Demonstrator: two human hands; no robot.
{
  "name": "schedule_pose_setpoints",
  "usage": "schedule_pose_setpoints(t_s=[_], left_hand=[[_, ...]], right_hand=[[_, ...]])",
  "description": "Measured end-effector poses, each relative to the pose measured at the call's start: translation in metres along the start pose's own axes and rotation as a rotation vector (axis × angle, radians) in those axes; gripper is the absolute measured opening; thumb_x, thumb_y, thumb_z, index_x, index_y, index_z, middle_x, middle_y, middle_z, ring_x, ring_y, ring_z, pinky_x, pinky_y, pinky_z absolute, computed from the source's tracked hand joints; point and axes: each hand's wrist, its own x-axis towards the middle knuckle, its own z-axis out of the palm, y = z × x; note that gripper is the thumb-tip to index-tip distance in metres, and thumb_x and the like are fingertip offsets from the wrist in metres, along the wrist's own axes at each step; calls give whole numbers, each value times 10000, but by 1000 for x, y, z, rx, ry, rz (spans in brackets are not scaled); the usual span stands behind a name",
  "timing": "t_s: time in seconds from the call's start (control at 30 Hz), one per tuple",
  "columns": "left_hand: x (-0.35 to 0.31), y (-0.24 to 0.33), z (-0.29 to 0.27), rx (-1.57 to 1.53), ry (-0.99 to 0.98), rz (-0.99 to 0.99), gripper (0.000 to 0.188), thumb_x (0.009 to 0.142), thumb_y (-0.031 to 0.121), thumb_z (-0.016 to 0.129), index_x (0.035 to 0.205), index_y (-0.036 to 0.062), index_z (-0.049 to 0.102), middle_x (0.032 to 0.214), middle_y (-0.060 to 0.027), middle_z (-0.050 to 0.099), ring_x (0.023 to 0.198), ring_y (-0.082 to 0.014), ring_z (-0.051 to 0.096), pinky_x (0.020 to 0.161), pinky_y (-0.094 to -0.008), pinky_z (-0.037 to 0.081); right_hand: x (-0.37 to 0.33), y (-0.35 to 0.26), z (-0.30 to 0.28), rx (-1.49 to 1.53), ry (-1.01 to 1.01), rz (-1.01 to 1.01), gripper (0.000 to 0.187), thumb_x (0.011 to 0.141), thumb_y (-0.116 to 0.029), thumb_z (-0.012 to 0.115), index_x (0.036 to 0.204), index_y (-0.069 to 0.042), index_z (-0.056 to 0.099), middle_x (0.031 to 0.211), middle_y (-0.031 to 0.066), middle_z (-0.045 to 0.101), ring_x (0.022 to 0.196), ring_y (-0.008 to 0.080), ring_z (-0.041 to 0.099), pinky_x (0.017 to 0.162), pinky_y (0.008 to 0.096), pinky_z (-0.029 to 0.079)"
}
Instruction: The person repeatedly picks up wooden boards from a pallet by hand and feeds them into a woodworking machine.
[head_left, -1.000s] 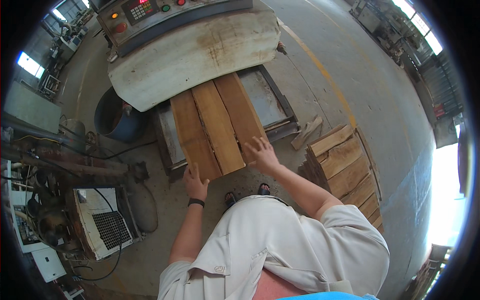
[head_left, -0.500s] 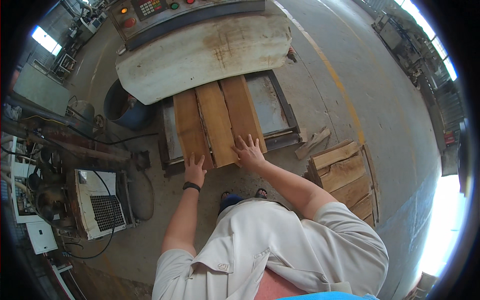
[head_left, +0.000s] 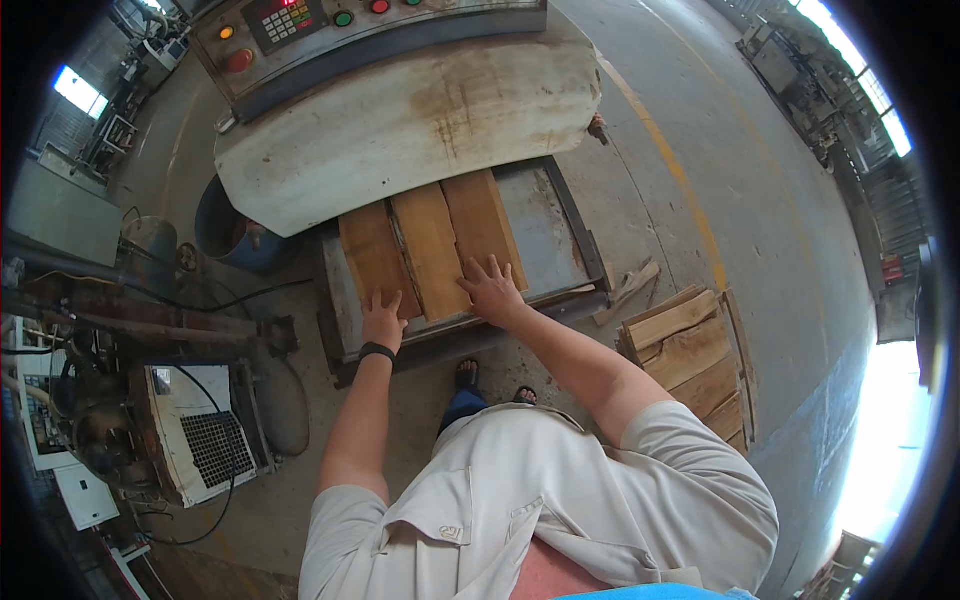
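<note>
Three brown wooden boards lie side by side on the metal bed (head_left: 545, 215) of a machine, their far ends hidden under its pale, stained cover (head_left: 400, 130). On the near end of the left board (head_left: 370, 245) rests my left hand (head_left: 383, 322), fingers spread, a dark band on its wrist. My right hand (head_left: 492, 292) lies with fingers spread on the near end of the right board (head_left: 478, 222), close to its seam with the middle board (head_left: 428, 255). Neither hand is wrapped around anything.
A control panel (head_left: 300, 35) with buttons and a keypad tops the machine. Stacked wood pieces (head_left: 690, 350) stand on the floor at right, with loose offcuts (head_left: 632, 290) nearby. A blue drum (head_left: 235, 230) and a grille-fronted unit (head_left: 205, 430) are at left.
The boards have slid farther under the cover, with both hands moving along on their near ends. The bed's near edge now shows beyond the board ends. One foot has stepped forward.
</note>
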Motion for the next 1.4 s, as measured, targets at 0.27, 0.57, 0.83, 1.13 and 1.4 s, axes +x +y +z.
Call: schedule_pose_setpoints(t_s=[0.27,0.57,0.83,1.13,1.4], left_hand=[[39,-16,-10,-20,15,43,649,870,256,736,1465,263,477,1521,-132,363,1386,-435,340,1122,-458,445],[94,-35,-23,-123,32,53,683,814,210,783,1441,237,513,1524,-156,359,1404,-415,311,1164,-470,370],[121,-44,-31,-134,59,36,701,801,227,793,1442,256,511,1517,-165,364,1374,-445,340,1148,-484,382],[138,-55,-34,-302,135,-84,636,868,239,746,1444,149,494,1523,-182,357,1378,-450,340,1143,-495,389],[91,-56,-6,-678,304,86,508,906,208,695,1367,61,542,1412,-194,491,1307,-380,455,1098,-476,406]], right_hand=[[69,8,-26,9,-101,30,716,826,-359,760,1464,-285,445,1576,115,303,1455,458,231,1129,650,296],[130,18,-32,10,-74,31,692,840,-360,717,1471,-285,445,1546,124,337,1451,481,227,1128,680,265],[163,22,-42,41,-92,31,670,849,-350,703,1468,-276,458,1542,117,357,1459,454,232,1150,656,253],[173,13,-7,535,394,350,429,857,-223,669,1266,-129,583,1382,131,511,1309,341,459,1060,491,416],[181,-28,18,2198,555,1000,391,890,-80,629,1253,3,510,1158,165,557,1124,291,585,885,379,540]])
